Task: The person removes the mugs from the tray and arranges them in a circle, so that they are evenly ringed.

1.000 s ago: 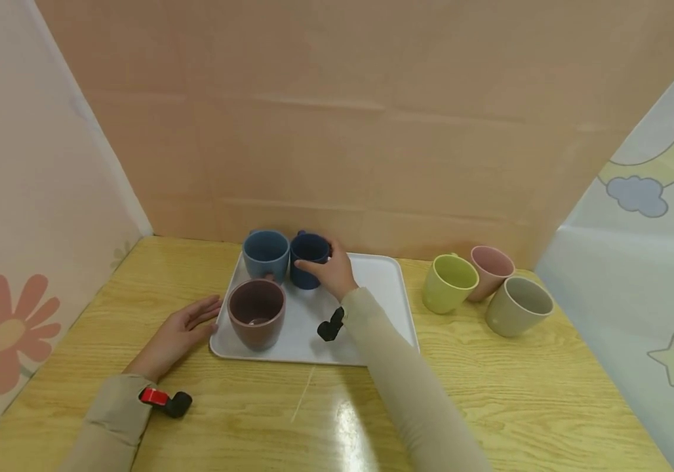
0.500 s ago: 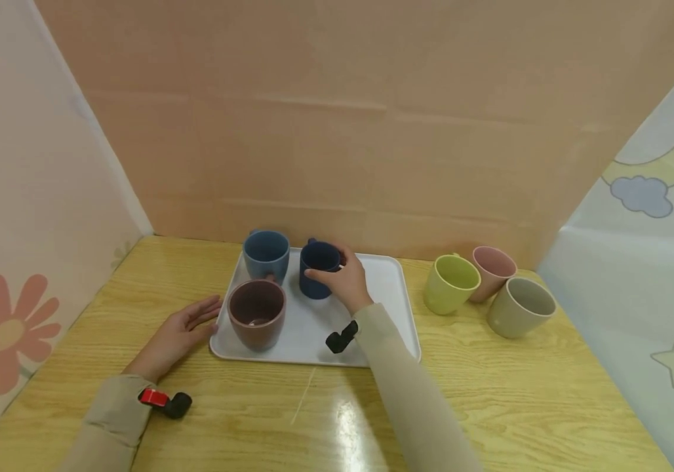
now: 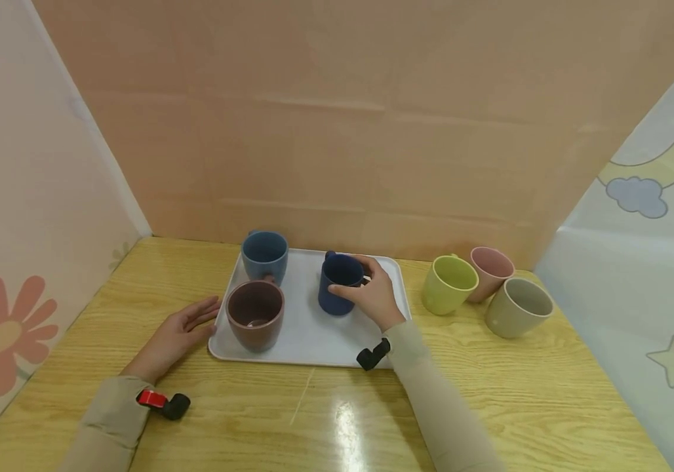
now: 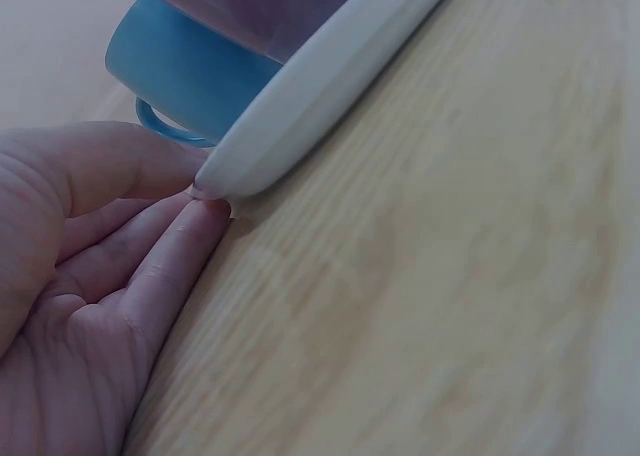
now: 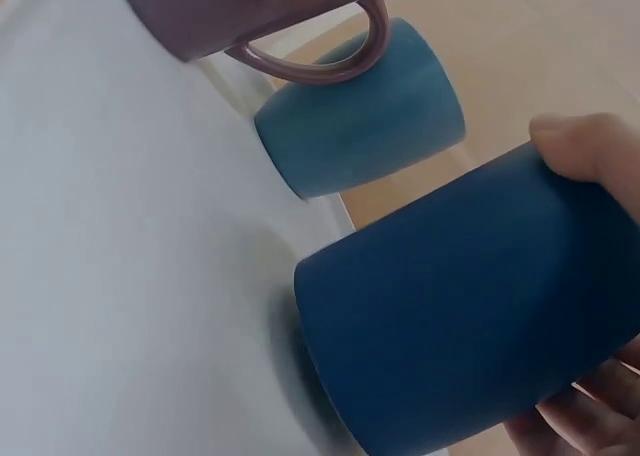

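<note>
My right hand [image 3: 377, 296] grips a dark blue mug [image 3: 334, 303] by its upper wall, thumb on the near side and fingers behind. In the right wrist view the mug's base [image 5: 330, 366] hangs just over the white tray [image 5: 120, 276], a shadow beneath it. On the tray's left part stand a light blue mug [image 3: 265, 255] at the back and a mauve mug [image 3: 254, 318] in front, both upright. At the tray's left edge is my left hand [image 3: 174, 337]; in the left wrist view its thumb and fingertips pinch the tray's rim [image 4: 290, 116].
To the right of the tray, a lime green mug [image 3: 449, 285], a pink mug [image 3: 490, 270] and a beige mug [image 3: 518, 309] stand close together on the wooden table [image 3: 490, 400]. A peach-coloured sheet [image 3: 337, 131] rises behind the table, with patterned sheets at both sides.
My right hand has carried the dark blue mug right and towards me, away from the light blue mug. The left hand and the tray have stayed in place.
</note>
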A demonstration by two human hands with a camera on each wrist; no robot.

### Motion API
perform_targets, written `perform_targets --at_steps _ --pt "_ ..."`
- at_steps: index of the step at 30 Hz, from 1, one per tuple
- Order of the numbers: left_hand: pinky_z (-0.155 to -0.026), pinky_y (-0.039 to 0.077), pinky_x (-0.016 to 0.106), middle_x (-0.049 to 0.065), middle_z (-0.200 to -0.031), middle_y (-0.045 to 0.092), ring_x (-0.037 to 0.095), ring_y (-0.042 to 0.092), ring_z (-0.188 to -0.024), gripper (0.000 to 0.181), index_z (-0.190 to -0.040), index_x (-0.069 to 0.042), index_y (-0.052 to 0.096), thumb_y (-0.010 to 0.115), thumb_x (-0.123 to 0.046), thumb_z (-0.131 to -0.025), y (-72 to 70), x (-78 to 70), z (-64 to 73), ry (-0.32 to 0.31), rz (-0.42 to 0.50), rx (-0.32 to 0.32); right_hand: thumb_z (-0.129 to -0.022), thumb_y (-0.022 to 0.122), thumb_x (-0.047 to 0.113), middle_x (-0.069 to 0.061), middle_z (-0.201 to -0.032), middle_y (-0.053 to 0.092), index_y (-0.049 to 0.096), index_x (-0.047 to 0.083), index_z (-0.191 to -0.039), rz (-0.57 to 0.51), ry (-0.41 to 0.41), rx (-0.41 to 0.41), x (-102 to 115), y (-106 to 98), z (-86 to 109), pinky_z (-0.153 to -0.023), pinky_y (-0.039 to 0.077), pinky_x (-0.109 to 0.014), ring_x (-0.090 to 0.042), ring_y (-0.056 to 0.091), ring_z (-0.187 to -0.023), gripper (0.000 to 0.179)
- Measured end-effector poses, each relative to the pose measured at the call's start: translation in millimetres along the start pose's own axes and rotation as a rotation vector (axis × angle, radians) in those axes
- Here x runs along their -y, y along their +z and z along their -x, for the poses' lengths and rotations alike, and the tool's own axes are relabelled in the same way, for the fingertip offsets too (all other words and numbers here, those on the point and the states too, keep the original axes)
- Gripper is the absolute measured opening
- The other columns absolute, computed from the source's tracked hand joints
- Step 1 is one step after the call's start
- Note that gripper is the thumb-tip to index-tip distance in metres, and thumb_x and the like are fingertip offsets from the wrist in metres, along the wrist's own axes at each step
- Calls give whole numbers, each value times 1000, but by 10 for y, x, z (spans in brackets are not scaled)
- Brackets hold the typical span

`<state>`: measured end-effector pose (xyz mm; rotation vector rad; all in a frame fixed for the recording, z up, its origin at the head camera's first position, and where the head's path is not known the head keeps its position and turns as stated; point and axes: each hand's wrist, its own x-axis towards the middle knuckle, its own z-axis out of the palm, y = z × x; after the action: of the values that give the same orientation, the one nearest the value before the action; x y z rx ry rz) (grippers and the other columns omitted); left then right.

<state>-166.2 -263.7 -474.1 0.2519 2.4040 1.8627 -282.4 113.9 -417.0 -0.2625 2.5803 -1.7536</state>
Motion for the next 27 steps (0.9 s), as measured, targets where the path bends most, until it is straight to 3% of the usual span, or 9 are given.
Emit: perform_targets --at_steps 4,10,13,17,20,23,27 --pt "-97 41 9 21 -156 40 -4 49 -127 69 -159 -1 29 64 -21 -102 5 15 -7 1 7 2 -69 96 31 -6 -133 59 56 14 -139 10 -64 10 -26 -187 117 -110 42 -47 -25 53 -125 82" --pt "-99 39 8 18 -155 44 28 43 -141 69 -158 -3 31 65 -23 -102 32 17 -87 7 -18 18 -72 94 16 -10 -131 61 57 10 -136 31 -118 10 -97 -549 334 -108 44 -46 -25 55 -121 75" --pt "-99 39 8 18 -155 44 36 39 -142 68 -158 -2 31 64 -22 -102 35 2 -119 7 -16 19 -73 92 12 -13 -134 59 55 6 -138 20 -131 5 -107 -709 421 -111 40 -47 -25 53 -122 75" --pt "-99 39 8 19 -155 43 34 41 -142 67 -158 -2 31 63 -21 -102 24 -20 -111 10 -32 8 -75 90 11 -13 -134 58 54 4 -140 11 -130 -17 -129 -876 528 -114 37 -41 -18 53 -120 74" --pt "-98 39 7 19 -154 44 29 44 -141 68 -158 -2 31 64 -23 -102 13 -24 -72 2 -42 -1 -76 89 7 -11 -132 59 54 2 -140 17 -156 -18 -185 -987 613 -110 40 -26 -10 55 -116 73" --pt "-98 39 7 19 -154 44 18 47 -138 70 -159 -2 30 65 -23 -102 0 -12 -26 -10 -37 -8 -76 87 0 -4 -129 62 54 0 -141 13 -224 -7 -253 -1099 689 -102 42 -15 -4 58 -113 72" --pt "-98 40 9 18 -155 43 9 49 -134 70 -159 -3 29 64 -23 -102 -9 2 -2 -11 -15 -7 -75 82 -12 8 -126 64 53 -4 -140 -30 -336 1 -352 -1272 770 -99 43 -13 -4 59 -112 71"
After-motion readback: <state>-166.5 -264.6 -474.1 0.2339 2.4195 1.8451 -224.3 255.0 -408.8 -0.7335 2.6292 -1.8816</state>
